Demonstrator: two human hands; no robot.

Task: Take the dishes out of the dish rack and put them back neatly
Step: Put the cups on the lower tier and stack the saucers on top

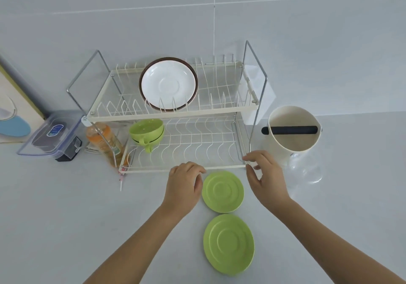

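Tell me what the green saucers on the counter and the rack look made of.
Green saucers: probably plastic or melamine, judging by the flat, even colour and dull, matte sheen, though glazed ceramic is possible. Dish rack: thin wire with a cream coating, on a bare shiny metal tube frame.

Bright, even, diffuse light; faint soft shadows; mild overall softness; wide-angle bowing toward frame edges

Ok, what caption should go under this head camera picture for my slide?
Two empty hands, left and right, reach toward the dish rack, with two green saucers on the counter.
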